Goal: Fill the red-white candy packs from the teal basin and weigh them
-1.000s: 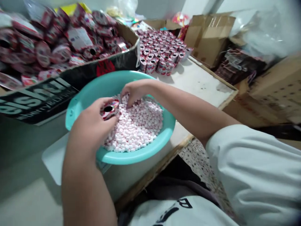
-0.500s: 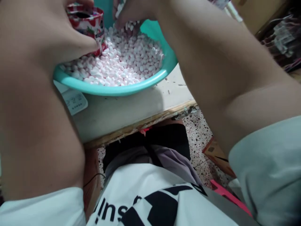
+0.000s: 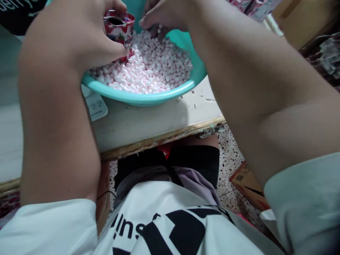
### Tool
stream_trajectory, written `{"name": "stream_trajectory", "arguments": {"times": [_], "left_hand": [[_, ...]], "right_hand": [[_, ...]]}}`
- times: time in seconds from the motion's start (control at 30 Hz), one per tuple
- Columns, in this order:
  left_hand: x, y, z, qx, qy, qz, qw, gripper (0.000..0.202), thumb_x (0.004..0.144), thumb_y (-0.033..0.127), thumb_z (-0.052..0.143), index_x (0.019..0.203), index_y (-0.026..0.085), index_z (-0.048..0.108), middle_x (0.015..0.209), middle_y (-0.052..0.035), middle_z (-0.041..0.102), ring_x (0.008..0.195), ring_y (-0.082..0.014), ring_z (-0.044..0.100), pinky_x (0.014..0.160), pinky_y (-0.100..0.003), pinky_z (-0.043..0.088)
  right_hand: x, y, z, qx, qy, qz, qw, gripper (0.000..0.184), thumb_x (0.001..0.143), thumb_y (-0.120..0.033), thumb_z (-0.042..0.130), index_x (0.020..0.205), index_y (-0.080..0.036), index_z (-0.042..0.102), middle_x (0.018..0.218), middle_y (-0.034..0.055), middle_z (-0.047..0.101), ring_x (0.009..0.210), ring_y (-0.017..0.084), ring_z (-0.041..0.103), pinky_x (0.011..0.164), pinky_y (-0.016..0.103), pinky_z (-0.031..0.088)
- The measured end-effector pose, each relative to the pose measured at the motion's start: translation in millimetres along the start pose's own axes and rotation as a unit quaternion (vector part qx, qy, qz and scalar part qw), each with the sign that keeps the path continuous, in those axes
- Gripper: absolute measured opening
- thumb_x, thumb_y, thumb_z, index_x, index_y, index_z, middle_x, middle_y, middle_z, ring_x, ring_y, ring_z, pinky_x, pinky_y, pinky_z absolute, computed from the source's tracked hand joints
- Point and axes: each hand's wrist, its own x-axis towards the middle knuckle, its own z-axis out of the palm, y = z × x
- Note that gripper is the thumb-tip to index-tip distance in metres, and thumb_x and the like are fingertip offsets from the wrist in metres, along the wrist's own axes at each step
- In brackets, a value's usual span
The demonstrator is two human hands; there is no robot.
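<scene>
A teal plastic basin [image 3: 148,98] full of small pink and white candies [image 3: 154,67] sits near the table's front edge. My left hand [image 3: 79,39] grips a small red and white strawberry-printed can [image 3: 120,30], held upright over the candies at the basin's left side. My right hand [image 3: 162,14] reaches into the far part of the basin, fingers curled down among the candies beside the can; what it holds is hidden.
The basin rests on a white scale [image 3: 97,106] on a white table with a worn wooden edge [image 3: 164,136]. A cardboard box [image 3: 247,184] lies on the speckled floor at the right. More printed packets [image 3: 255,7] show at the top right.
The camera view has tipped down from the table toward my lap. The can in my left hand turned upright, and my right hand stays in the candies.
</scene>
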Motion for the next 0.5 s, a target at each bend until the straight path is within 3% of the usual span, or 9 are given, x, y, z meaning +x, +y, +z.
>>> {"name": "stream_trajectory", "arguments": {"times": [0.07,0.23,0.33,0.4,0.5], "left_hand": [[0,4,-1.5,0.019,-0.017,0.037,0.999,0.095,0.071,0.064,0.027,0.137,0.001,0.056,0.099,0.0024,0.058,0.113,-0.0341,0.059,0.077,-0.042,0.037],[-1,19,-8.0,0.027,-0.051,-0.053,0.997,0.089,0.070,0.066,0.043,0.141,0.014,0.057,0.097,0.0058,0.056,0.112,-0.0333,0.062,0.085,-0.045,0.040],[-2,24,-10.2,0.017,-0.053,-0.068,0.996,0.086,0.072,0.064,0.049,0.143,0.015,0.056,0.101,0.0042,0.060,0.108,-0.0329,0.065,0.086,-0.045,0.041],[-2,24,-9.7,0.024,-0.051,-0.063,0.996,0.089,0.071,0.066,0.047,0.143,0.013,0.055,0.100,0.0038,0.061,0.107,-0.0312,0.065,0.086,-0.043,0.040],[-1,19,-6.6,0.040,-0.042,-0.045,0.997,0.091,0.072,0.069,0.039,0.142,0.012,0.055,0.099,0.0051,0.061,0.111,-0.0273,0.063,0.085,-0.040,0.038]], "right_hand": [[3,3,0,0.041,-0.011,-0.009,0.999,0.063,0.079,-0.042,0.062,0.126,0.000,0.060,0.078,-0.0055,0.065,0.101,0.015,0.066,0.070,0.013,0.041],[5,7,-3,-0.043,0.030,-0.083,0.995,0.087,0.071,-0.059,0.064,0.125,0.009,0.059,0.113,0.0124,0.067,0.106,0.018,0.063,0.064,0.007,0.034],[-3,1,-6,-0.124,0.038,-0.102,0.986,0.089,0.071,-0.063,0.057,0.124,0.008,0.063,0.109,0.0087,0.068,0.108,0.016,0.061,0.060,0.005,0.028],[-9,-5,-7,-0.173,0.007,-0.092,0.981,0.090,0.070,-0.065,0.054,0.125,0.006,0.064,0.105,0.0041,0.068,0.110,0.017,0.060,0.063,0.006,0.028],[-11,-14,-8,-0.214,-0.062,-0.067,0.973,0.084,0.069,-0.062,0.056,0.134,-0.008,0.063,0.107,-0.0045,0.068,0.113,0.017,0.058,0.068,0.006,0.029]]}}
